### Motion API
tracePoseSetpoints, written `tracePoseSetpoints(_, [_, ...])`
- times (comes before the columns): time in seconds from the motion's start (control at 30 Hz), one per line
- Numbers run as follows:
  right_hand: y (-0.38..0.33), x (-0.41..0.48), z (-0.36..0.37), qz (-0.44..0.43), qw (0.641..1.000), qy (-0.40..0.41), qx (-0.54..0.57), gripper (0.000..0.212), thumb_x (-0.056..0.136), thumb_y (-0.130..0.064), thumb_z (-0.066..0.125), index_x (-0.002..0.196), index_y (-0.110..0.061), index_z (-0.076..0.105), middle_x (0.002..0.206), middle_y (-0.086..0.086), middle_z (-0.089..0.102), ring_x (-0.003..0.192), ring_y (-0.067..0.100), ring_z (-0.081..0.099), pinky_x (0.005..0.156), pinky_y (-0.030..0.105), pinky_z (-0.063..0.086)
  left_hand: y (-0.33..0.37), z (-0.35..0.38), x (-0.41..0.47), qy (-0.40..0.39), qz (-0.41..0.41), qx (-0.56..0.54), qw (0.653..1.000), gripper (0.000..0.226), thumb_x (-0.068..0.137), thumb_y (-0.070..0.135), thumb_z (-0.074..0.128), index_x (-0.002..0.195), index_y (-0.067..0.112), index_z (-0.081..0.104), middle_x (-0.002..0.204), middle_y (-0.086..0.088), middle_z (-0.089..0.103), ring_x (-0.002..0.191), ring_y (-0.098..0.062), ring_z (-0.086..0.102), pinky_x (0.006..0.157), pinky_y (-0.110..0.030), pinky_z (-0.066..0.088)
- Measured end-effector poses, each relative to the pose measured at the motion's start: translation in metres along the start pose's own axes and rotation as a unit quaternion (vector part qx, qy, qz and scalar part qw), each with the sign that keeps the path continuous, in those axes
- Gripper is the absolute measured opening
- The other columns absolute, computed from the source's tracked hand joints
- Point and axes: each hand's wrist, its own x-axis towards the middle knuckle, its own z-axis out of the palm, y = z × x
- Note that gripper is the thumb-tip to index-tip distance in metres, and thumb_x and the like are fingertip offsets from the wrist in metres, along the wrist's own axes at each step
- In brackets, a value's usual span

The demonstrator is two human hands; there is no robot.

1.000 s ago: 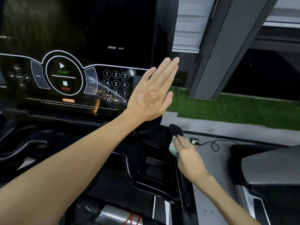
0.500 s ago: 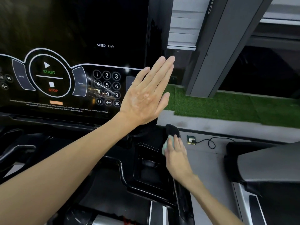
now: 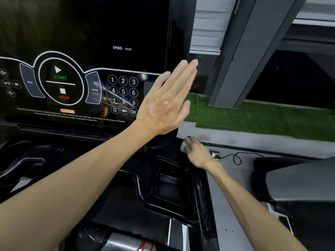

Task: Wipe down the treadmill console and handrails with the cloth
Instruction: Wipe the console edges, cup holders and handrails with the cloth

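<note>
Two hands, both mine, in frame. Left hand (image 3: 166, 102): centre of frame, fingers straight and together, released, held flat at the right edge of the console (image 3: 81, 42); whether the palm touches the glass I cannot tell. Right hand (image 3: 196, 153): lower, right of centre, fingers curled over the cloth (image 3: 183, 146), grasping it. Cloth: pale, bunched, mostly hidden under my fingers, pressed on the far tip of the black handrail (image 3: 201, 196). Console: dark screen, upper left, START, STOP and number keypad lit. Storage pocket (image 3: 170, 180): lower centre, beside the handrail. Black cable (image 3: 235, 157): on the grey floor, right of my right hand.
</note>
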Motion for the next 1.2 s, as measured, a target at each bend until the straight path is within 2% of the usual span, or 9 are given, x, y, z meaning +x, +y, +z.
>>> tracePoseSetpoints(0.1, [0.002, -0.047, 0.01, -0.04, 0.999, 0.016, 0.005, 0.049, 0.103, -0.016, 0.031, 0.15, -0.005, 0.025, 0.157, 0.018, 0.016, 0.146, 0.033, 0.013, 0.118, 0.033, 0.013, 0.001, 0.0, 0.0, -0.007, -0.001, 0.007, 1.0, 0.063, 0.097, 0.027, 0.036, 0.153, 0.001, 0.022, 0.162, -0.011, 0.018, 0.151, -0.023, 0.014, 0.12, -0.038, 0.014])
tracePoseSetpoints(0.17, [0.003, -0.086, 0.018, -0.062, 0.998, 0.012, 0.016, 0.051, 0.105, -0.019, 0.027, 0.153, -0.012, 0.013, 0.161, 0.01, 0.001, 0.148, 0.025, -0.002, 0.118, 0.027, 0.001, 0.001, 0.0, 0.0, -0.009, -0.003, 0.008, 1.0, 0.063, 0.098, 0.027, 0.034, 0.153, 0.0, 0.021, 0.163, -0.011, 0.017, 0.151, -0.023, 0.014, 0.12, -0.038, 0.014])
tracePoseSetpoints(0.27, [0.009, -0.117, 0.023, -0.078, 0.996, 0.007, 0.047, 0.051, 0.106, -0.022, 0.026, 0.154, -0.019, 0.01, 0.161, 0.002, -0.005, 0.147, 0.016, -0.01, 0.116, 0.022, -0.004, 0.002, 0.001, -0.001, -0.012, -0.004, 0.009, 1.0, 0.062, 0.099, 0.028, 0.032, 0.153, 0.001, 0.019, 0.163, -0.011, 0.015, 0.151, -0.023, 0.012, 0.12, -0.038, 0.013])
tracePoseSetpoints(0.43, [0.01, -0.067, 0.003, -0.043, 0.996, -0.063, 0.036, 0.05, 0.106, -0.023, 0.026, 0.154, -0.015, 0.014, 0.161, 0.006, -0.002, 0.148, 0.02, -0.005, 0.116, 0.026, 0.002, 0.001, 0.001, -0.002, -0.015, -0.001, 0.003, 1.0, 0.063, 0.099, 0.029, 0.031, 0.154, 0.001, 0.017, 0.164, -0.01, 0.012, 0.151, -0.022, 0.01, 0.121, -0.039, 0.012])
tracePoseSetpoints(0.53, [0.005, -0.02, -0.009, 0.011, 0.996, -0.08, 0.032, 0.05, 0.106, -0.026, 0.029, 0.152, -0.011, 0.021, 0.161, 0.011, 0.008, 0.147, 0.025, 0.01, 0.115, 0.029, 0.01, 0.001, 0.001, -0.001, -0.006, -0.001, -0.012, 1.0, 0.063, 0.098, 0.027, 0.033, 0.153, 0.001, 0.018, 0.163, -0.01, 0.015, 0.151, -0.023, 0.012, 0.121, -0.039, 0.013])
tracePoseSetpoints(0.7, [0.003, 0.012, -0.025, 0.074, 0.987, -0.122, 0.07, 0.045, 0.105, -0.026, 0.034, 0.148, -0.015, 0.032, 0.158, 0.004, 0.024, 0.143, 0.023, 0.026, 0.108, 0.023, 0.018, 0.0, 0.0, -0.002, -0.006, 0.001, -0.021, 1.0, 0.064, 0.098, 0.027, 0.035, 0.154, 0.001, 0.018, 0.163, -0.011, 0.015, 0.151, -0.023, 0.012, 0.121, -0.039, 0.012])
tracePoseSetpoints(0.9, [0.008, -0.067, -0.008, 0.021, 0.998, -0.061, 0.013, 0.052, 0.106, -0.028, 0.026, 0.154, -0.014, 0.013, 0.161, 0.007, 0.002, 0.148, 0.025, 0.009, 0.115, 0.029, 0.009, 0.0, 0.0, -0.002, -0.009, 0.002, -0.028, 1.0, 0.063, 0.1, 0.027, 0.031, 0.154, 0.001, 0.013, 0.164, -0.01, 0.01, 0.152, -0.023, 0.007, 0.121, -0.039, 0.01])
tracePoseSetpoints(1.03, [0.009, -0.167, 0.027, -0.025, 0.999, -0.03, 0.02, 0.054, 0.105, -0.032, 0.022, 0.154, -0.02, 0.003, 0.161, 0.0, -0.007, 0.148, 0.014, -0.007, 0.12, 0.032, 0.009, 0.0, 0.001, -0.002, -0.005, 0.002, -0.024, 1.0, 0.061, 0.101, 0.027, 0.03, 0.154, 0.0, 0.014, 0.164, -0.011, 0.01, 0.152, -0.023, 0.008, 0.121, -0.04, 0.013])
tracePoseSetpoints(1.2, [-0.005, -0.217, 0.038, -0.011, 1.0, -0.003, 0.028, 0.053, 0.106, -0.023, 0.024, 0.154, -0.015, 0.003, 0.16, -0.005, -0.008, 0.146, 0.012, -0.012, 0.106, 0.005, -0.012, 0.0, 0.003, -0.003, 0.0, 0.007, -0.029, 1.0, 0.06, 0.102, 0.028, 0.027, 0.154, 0.0, 0.013, 0.164, -0.011, 0.009, 0.152, -0.023, 0.007, 0.121, -0.04, 0.012])
